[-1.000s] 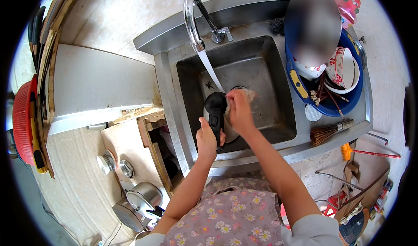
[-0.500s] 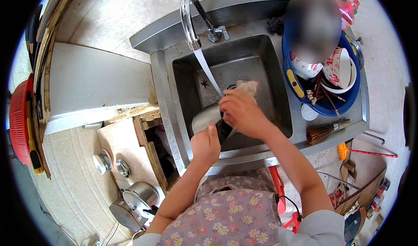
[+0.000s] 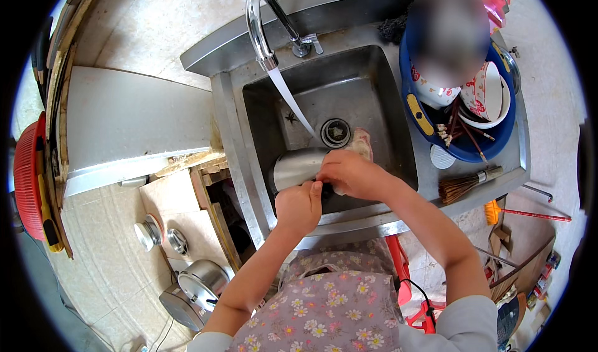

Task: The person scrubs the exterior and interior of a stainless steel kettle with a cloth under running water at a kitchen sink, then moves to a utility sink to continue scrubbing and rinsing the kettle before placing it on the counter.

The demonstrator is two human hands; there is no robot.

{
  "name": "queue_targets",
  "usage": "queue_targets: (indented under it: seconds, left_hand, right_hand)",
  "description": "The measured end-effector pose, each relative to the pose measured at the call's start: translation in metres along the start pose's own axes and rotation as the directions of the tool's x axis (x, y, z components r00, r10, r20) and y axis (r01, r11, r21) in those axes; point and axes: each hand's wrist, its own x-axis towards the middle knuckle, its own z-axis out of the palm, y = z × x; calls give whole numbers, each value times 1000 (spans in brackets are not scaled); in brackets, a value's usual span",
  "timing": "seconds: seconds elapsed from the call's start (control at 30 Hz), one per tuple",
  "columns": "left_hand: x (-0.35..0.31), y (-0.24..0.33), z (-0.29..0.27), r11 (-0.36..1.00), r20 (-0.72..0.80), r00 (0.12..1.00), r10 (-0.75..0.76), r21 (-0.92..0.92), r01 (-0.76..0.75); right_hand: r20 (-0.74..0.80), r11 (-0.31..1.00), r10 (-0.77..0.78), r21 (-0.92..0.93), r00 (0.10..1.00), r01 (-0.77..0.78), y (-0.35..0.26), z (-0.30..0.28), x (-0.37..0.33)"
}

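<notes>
A smooth steel vessel with a rounded side (image 3: 298, 166) is tilted low in the sink (image 3: 265, 112). My left hand (image 3: 299, 207) is closed at its near side, thumb raised, apparently round a dark part that is mostly hidden. At the vessel's right end my right hand (image 3: 350, 174) has its fingers bent and pressed together; what they pinch cannot be made out. Water (image 3: 289, 100) pours from the curved tap (image 3: 254, 25) and lands left of the drain (image 3: 336, 132). A pale, reddish-edged cloth (image 3: 361, 145) lies beside the drain, partly behind my right hand.
On the counter to the right stands a blue basin (image 3: 410, 93) with patterned bowls (image 3: 481, 93) and chopsticks (image 3: 460, 128). A bristle brush (image 3: 458, 188) lies near the counter's front edge. A dark scrubber (image 3: 392, 29) sits behind, and a white panel (image 3: 137, 112) borders the sink's left.
My right hand has drawn down and toward me, off the water stream, uncovering the drain. The vessel now lies more level. My left hand keeps its grip, slightly farther right.
</notes>
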Motion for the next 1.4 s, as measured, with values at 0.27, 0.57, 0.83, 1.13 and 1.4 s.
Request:
queue_targets:
  seconds: [0.27, 0.57, 0.83, 1.13, 1.4]
  left_hand:
    - [-10, -4, 12, 1000, -54, 999, 0, -30, -1]
    - [-12, -17, -6, 991, 49, 992, -112, 74, 108]
    - [-32, -31, -40, 945, -56, 962, -266, -211, 249]
    - [-56, -61, -57, 923, -181, 910, 374, 171, -345]
    - [-22, -42, -57, 829, 294, 841, 454, 207, -520]
  right_hand:
    - [-161, 999, 27, -13, 987, -29, 1, 16, -22]
    - [-403, 955, 237, -72, 884, -289, 68, 22, -40]
    - [-458, 880, 469, 318, 755, -354, 114, 68, 53]
    - [-220, 581, 707, 722, 673, -375, 99, 74, 78]
    - [14, 840, 152, 525, 988, -137, -3, 41, 60]
